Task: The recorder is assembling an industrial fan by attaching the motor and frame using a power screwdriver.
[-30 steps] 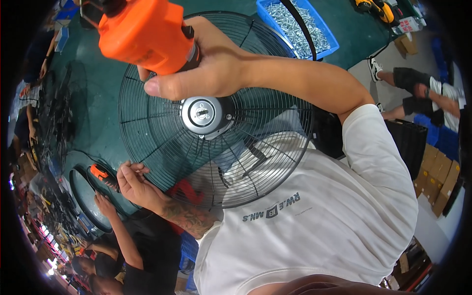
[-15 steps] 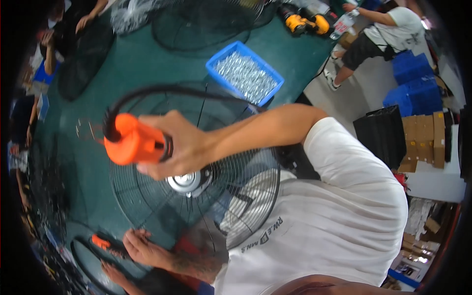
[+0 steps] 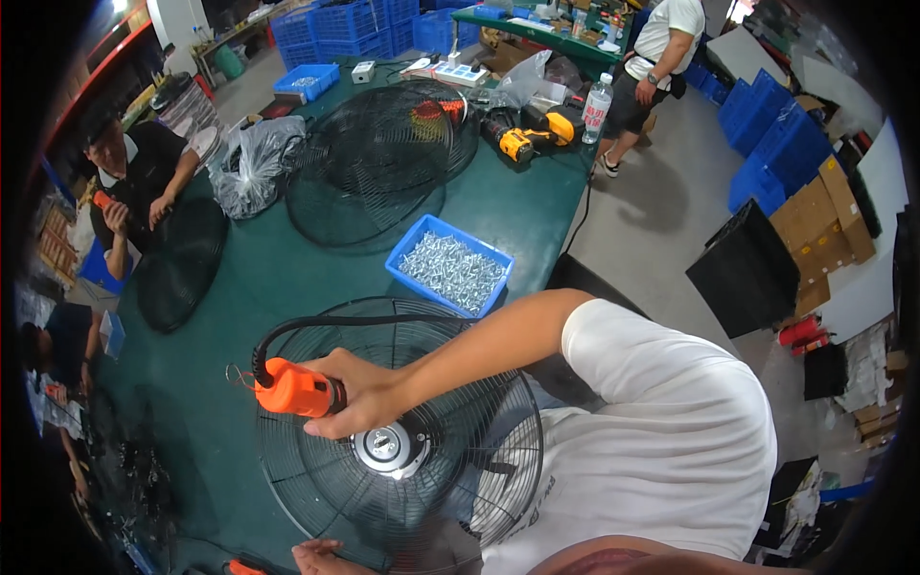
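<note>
My right hand [image 3: 362, 393] is wrapped round an orange electric screwdriver [image 3: 292, 387] with a thick black cord [image 3: 331, 324]. It hangs over a round black wire fan grille [image 3: 316, 479]. The screwdriver's tip is hidden beneath my hand. Beside the hand, at the grille's middle, shows a silver and black hub [image 3: 388, 448]. My left hand [image 3: 324, 557] is at the lower edge, next to the grille's near-left rim and cut off by the picture. Its fingers look curled together; whatever they hold, if anything, is too small to make out.
A blue bin of screws [image 3: 450, 266] stands beyond the grille on the green table [image 3: 230, 402]. Farther back lie more grilles [image 3: 374, 163], yellow-black power tools [image 3: 532, 134], a bottle [image 3: 596, 110] and a plastic bag [image 3: 257, 168]. Co-workers [image 3: 144, 172] sit along the left side.
The view has tilted up, so the table's far end now shows. My right hand, still holding the screwdriver, is nearer the hub. The left hand has slid to the lower edge.
</note>
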The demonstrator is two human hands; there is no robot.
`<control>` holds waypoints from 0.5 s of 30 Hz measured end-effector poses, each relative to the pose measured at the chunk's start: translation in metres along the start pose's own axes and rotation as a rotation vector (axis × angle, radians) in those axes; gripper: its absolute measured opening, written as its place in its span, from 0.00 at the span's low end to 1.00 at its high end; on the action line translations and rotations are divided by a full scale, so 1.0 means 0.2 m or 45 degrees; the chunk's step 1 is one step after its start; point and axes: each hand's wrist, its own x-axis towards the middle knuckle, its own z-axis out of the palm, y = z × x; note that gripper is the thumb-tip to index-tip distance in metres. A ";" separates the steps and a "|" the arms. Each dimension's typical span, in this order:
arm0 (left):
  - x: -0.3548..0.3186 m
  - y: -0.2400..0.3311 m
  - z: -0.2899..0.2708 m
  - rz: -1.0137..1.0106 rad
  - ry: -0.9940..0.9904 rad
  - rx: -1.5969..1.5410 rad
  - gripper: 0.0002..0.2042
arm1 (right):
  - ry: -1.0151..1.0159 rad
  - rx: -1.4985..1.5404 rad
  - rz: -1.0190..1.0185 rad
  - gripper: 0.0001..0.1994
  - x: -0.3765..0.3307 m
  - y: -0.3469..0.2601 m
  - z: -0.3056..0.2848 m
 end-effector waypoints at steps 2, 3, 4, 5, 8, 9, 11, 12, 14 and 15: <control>0.02 -0.06 -0.05 -0.272 -0.010 0.106 0.18 | -0.039 0.022 0.009 0.16 0.02 -0.05 0.00; 0.04 -0.10 -0.03 -0.081 -0.071 -0.124 0.18 | -0.083 -0.057 0.114 0.16 0.04 -0.08 0.00; 0.03 -0.09 -0.04 -0.037 -0.076 -0.129 0.20 | -0.084 -0.086 0.026 0.16 0.05 -0.12 -0.01; 0.04 -0.08 -0.01 0.009 -0.088 -0.135 0.21 | -0.066 -0.110 -0.040 0.16 0.07 -0.16 -0.03; 0.02 0.09 0.09 0.224 -0.223 0.108 0.19 | 0.048 0.080 -0.369 0.15 0.06 -0.29 -0.15; 0.01 0.18 0.14 0.213 -0.194 0.118 0.19 | 0.125 0.226 -0.321 0.14 0.00 -0.33 -0.20; -0.01 0.37 0.25 0.270 -0.336 0.238 0.14 | 0.299 0.338 -0.504 0.14 -0.11 -0.41 -0.37; 0.00 0.46 0.32 0.365 -0.494 0.323 0.10 | 0.427 0.131 -0.855 0.21 -0.12 -0.43 -0.49; 0.02 0.59 0.46 0.368 -0.739 0.442 0.07 | 0.713 0.189 -0.930 0.30 -0.30 -0.47 -0.71; 0.03 0.63 0.56 0.399 -0.872 0.441 0.07 | 0.725 0.494 -0.963 0.33 -0.39 -0.47 -0.82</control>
